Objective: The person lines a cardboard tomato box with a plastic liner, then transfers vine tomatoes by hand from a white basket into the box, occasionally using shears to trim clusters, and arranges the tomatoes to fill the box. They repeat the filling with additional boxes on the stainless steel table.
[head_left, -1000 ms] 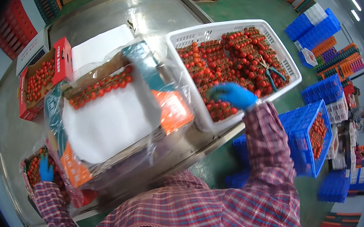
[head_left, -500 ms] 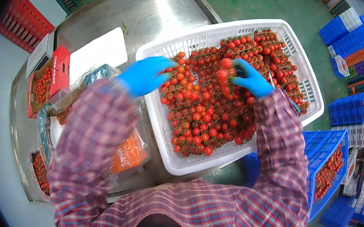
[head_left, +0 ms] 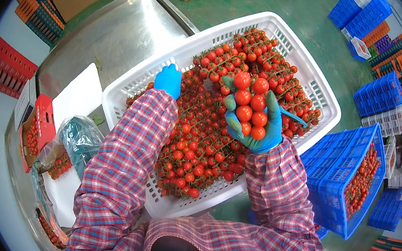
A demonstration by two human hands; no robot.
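Observation:
A large white plastic basket holds many trusses of red cherry tomatoes. My right hand, in a blue glove with darkened fingertips, is turned palm up over the basket. Its fingers curl around a truss of cherry tomatoes, set in two rows. Beside that hand is a thin blue strip, perhaps a tool's handle; its kind is unclear. My left hand, also blue-gloved, is back-up at the basket's left side, near the tomatoes there. Its fingers are mostly hidden.
The basket stands on a steel table. Left are a white sheet, a red carton of tomatoes and clear bags. At the right, a tilted blue crate holds tomatoes. Crates are stacked along the wall.
My right hand has turned palm up, bringing the truss into full view. My left hand has moved slightly left, down by the basket's side. The whole view has shifted.

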